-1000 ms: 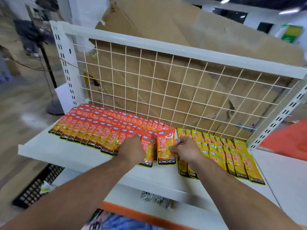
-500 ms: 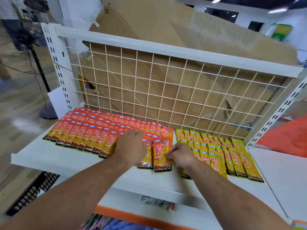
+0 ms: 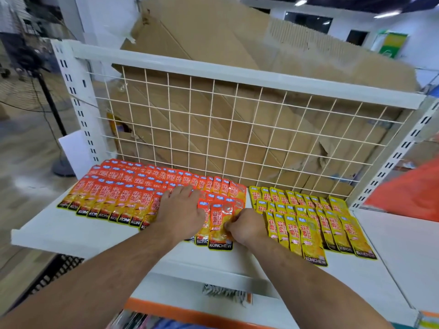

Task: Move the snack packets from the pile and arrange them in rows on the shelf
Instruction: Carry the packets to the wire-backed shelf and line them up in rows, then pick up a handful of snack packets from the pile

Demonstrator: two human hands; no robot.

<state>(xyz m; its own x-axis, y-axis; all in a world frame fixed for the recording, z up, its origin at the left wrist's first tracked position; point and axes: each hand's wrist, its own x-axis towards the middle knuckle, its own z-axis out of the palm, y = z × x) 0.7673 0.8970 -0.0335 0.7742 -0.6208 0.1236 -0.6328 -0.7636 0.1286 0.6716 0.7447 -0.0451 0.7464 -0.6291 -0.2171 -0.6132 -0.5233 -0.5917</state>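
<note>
Overlapping rows of orange snack packets (image 3: 123,195) cover the left half of the white shelf (image 3: 71,233). Rows of yellow packets (image 3: 316,222) fill the right half. My left hand (image 3: 183,210) lies flat with straight fingers on the orange rows near their right end. My right hand (image 3: 247,226) pinches the right edge of one orange packet (image 3: 219,224), which lies at the right end of the front orange row, overlapping its neighbour. A narrow bare strip of shelf separates orange from yellow.
A white wire grid (image 3: 237,138) backs the shelf, with brown cardboard (image 3: 213,55) behind it. White slotted uprights (image 3: 78,103) stand at both sides. A lower shelf (image 3: 392,257) extends to the right. A standing fan (image 3: 35,79) is on the floor at left.
The orange packet in my right hand has come down onto the right end of the front orange row. My left hand stays flat on the orange rows. The camera moved slightly.
</note>
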